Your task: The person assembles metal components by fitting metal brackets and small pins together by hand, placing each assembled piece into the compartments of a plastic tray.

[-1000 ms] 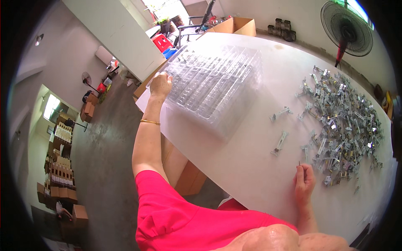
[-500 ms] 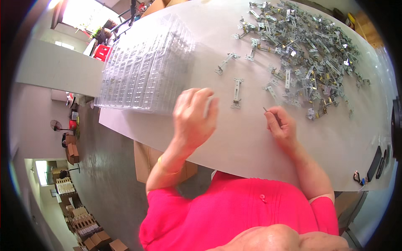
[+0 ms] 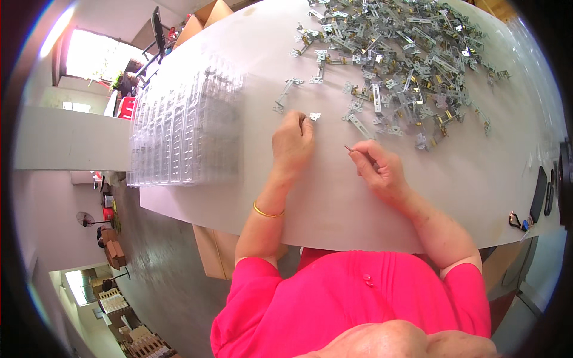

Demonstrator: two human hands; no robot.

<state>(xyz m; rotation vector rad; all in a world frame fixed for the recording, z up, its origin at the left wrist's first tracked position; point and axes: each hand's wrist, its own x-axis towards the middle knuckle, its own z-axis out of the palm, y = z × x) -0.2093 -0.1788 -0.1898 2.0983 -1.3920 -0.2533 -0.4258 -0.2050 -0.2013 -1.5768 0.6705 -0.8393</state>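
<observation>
Clear plastic trays [image 3: 170, 140] stand stacked at left, contents I can't make out; over the table [image 3: 334, 209], the left hand [image 3: 292, 143] pinches a mostly hidden metal bracket [image 3: 314, 116], the right hand [image 3: 382, 170] a thin rod [image 3: 348, 148].

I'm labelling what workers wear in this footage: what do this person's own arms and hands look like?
Both the left hand and the right hand are ungloved. The forearms are bare below a bright pinkish-red left sleeve and a matching right sleeve, both short. A thin, gold-coloured bangle circles the left forearm; none shows on the right.
</observation>
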